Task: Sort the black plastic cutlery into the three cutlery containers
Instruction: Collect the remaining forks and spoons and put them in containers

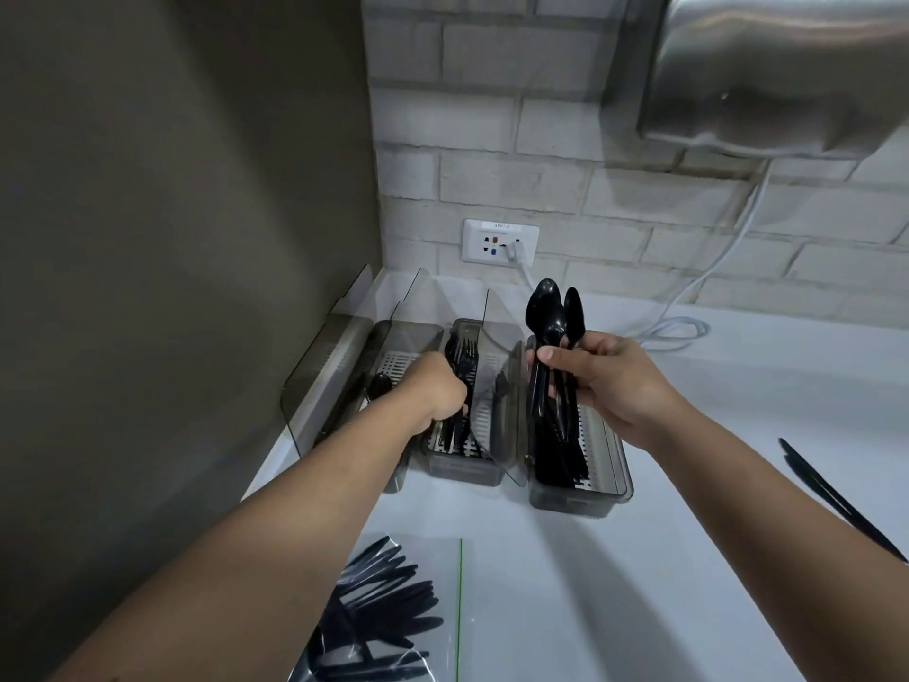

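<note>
Three smoky grey cutlery containers with raised lids stand in a row on the white counter. The left container (pixel 344 356) holds one black spoon (pixel 378 386). Over the middle container (pixel 462 467), my left hand (pixel 435 386) is shut on a bunch of black forks (pixel 462 354), tines pointing away. My right hand (pixel 610 381) grips several black spoons (pixel 553 312) upright above the right container (pixel 615 465), which holds more black cutlery (pixel 556 460).
A clear zip bag (pixel 388 612) with several black pieces lies near the front edge. Two black knives (pixel 831 494) lie on the counter at the right. A wall socket (pixel 499 241) with a white cable and a steel hand dryer (pixel 767 71) are behind.
</note>
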A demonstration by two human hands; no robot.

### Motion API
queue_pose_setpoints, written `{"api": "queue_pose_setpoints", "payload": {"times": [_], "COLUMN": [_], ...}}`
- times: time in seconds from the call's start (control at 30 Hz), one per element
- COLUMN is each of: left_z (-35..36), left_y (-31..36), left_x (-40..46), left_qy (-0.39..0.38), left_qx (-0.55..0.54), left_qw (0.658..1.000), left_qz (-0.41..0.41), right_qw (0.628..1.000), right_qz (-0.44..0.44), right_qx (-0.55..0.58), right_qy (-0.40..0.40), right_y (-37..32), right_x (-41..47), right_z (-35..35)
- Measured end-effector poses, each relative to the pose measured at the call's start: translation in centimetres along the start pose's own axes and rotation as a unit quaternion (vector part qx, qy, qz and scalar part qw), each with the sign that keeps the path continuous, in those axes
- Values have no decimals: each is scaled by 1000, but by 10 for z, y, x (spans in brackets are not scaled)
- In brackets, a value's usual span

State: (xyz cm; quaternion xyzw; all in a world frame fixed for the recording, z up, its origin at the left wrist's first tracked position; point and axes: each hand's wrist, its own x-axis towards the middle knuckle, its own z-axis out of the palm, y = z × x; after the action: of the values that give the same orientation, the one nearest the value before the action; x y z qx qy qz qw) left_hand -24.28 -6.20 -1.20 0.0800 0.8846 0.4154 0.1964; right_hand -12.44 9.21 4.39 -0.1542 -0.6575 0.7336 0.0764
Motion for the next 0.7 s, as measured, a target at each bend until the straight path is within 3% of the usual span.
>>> {"api": "queue_pose_setpoints", "payload": {"times": [0.3,0.53,0.7], "left_z": [33,31,31], "left_y": [-20,-11,-26], "left_x": [38,30,28], "left_qy": [-66,-90,-124], "left_qx": [66,-185,-19], "left_qw": [995,975,992], "left_qz": [-19,-86,-19], "right_qw": [1000,1000,1000], "right_qz": [11,15,15], "right_qx": [-14,-18,-15], "right_qy": [12,-7,-15], "right_y": [7,10,9], "right_x": [-6,-11,-13], "right_z": [-12,-6,-5]}}
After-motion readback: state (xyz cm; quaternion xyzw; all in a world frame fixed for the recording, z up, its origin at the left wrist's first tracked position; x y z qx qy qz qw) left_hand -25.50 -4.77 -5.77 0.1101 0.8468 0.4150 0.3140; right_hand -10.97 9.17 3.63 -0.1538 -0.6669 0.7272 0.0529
